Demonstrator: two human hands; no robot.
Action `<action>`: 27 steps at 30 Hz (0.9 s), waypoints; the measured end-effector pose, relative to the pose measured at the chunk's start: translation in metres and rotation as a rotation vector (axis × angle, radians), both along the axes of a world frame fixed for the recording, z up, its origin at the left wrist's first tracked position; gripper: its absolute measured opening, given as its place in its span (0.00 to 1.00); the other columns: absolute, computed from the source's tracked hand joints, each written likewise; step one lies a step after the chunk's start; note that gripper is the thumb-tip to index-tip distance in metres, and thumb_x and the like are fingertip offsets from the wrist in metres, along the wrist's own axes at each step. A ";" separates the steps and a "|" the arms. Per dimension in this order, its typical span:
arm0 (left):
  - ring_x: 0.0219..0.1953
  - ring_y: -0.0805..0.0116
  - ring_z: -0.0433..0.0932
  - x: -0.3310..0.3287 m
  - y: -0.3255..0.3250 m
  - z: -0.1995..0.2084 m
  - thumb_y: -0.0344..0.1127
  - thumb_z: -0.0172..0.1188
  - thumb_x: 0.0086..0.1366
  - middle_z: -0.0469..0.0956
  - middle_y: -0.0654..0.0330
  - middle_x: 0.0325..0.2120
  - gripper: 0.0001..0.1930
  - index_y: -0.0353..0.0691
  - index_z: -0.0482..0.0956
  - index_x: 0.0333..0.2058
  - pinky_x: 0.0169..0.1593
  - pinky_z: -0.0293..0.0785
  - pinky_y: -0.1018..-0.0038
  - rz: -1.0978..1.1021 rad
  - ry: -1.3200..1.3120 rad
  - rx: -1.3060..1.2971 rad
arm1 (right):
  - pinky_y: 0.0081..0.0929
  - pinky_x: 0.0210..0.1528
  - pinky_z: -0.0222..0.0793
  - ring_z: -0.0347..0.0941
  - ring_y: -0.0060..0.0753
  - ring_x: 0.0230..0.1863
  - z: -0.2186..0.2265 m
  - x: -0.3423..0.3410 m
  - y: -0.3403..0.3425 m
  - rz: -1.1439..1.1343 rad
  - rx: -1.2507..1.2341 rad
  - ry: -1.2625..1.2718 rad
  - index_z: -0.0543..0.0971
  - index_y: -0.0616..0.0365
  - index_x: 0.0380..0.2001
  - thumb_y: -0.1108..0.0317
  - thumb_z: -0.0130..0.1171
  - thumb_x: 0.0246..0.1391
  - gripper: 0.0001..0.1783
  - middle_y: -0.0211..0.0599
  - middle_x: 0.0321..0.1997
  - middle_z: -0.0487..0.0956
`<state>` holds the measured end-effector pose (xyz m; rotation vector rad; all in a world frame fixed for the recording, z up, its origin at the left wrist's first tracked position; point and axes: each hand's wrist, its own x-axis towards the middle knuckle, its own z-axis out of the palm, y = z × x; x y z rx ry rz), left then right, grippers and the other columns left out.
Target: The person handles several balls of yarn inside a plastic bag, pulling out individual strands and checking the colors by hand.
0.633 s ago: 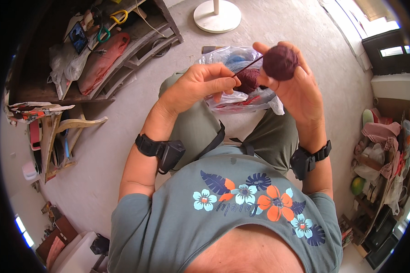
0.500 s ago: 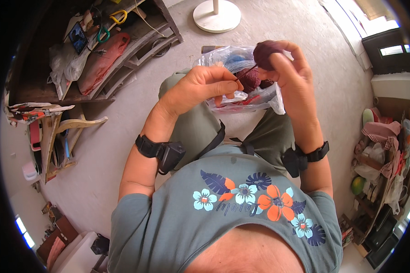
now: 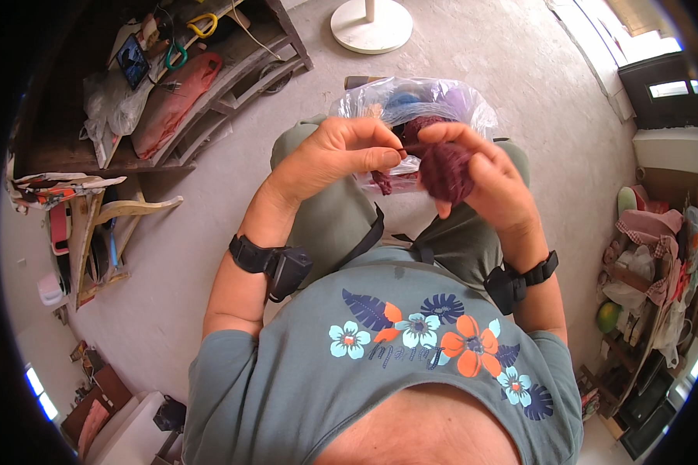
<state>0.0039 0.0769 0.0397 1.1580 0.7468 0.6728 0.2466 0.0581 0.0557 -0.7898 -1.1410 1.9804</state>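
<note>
A dark maroon ball of yarn [image 3: 447,172] sits in my right hand [image 3: 495,174], whose fingers curl round it; the hand is slightly smeared by motion. My left hand [image 3: 347,151] pinches a strand of the same yarn between thumb and forefinger. That strand runs short and taut across to the ball. Behind both hands lies a clear plastic bag [image 3: 473,108] with more maroon yarn and blue and purple bundles inside, partly hidden by my hands. Below my left fingertips shows a small maroon bit of yarn [image 3: 381,182].
A round white stand base [image 3: 372,27] is on the floor beyond the bag. To the left stands a wooden shelf [image 3: 233,85] holding scissors, a phone and a red plastic bag [image 3: 180,105]. A cluttered rack [image 3: 644,263] lines the right side.
My right hand has come down and nearer to me with the yarn ball, turning it. The left hand stays almost in place, still pinching the strand.
</note>
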 end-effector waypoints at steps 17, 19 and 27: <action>0.32 0.77 0.75 0.003 -0.003 0.006 0.33 0.60 0.66 0.80 0.63 0.29 0.09 0.34 0.81 0.39 0.39 0.72 0.79 -0.095 -0.023 -0.005 | 0.20 0.34 0.71 0.73 0.21 0.32 -0.016 -0.006 0.015 -0.303 0.529 -0.598 0.78 0.59 0.41 0.63 0.69 0.51 0.18 0.30 0.32 0.79; 0.29 0.79 0.74 -0.003 0.000 0.008 0.35 0.61 0.65 0.79 0.64 0.27 0.08 0.35 0.81 0.36 0.37 0.71 0.80 0.032 0.041 0.030 | 0.16 0.29 0.66 0.70 0.16 0.29 0.004 -0.001 0.009 -0.001 0.121 -0.508 0.80 0.56 0.42 0.57 0.63 0.56 0.17 0.24 0.31 0.77; 0.30 0.78 0.75 0.008 0.000 -0.007 0.35 0.60 0.66 0.78 0.64 0.26 0.09 0.33 0.81 0.36 0.37 0.71 0.81 0.092 -0.029 -0.029 | 0.34 0.44 0.77 0.77 0.35 0.41 0.001 0.010 0.012 -0.093 0.059 0.255 0.67 0.66 0.57 0.61 0.49 0.64 0.24 0.45 0.50 0.75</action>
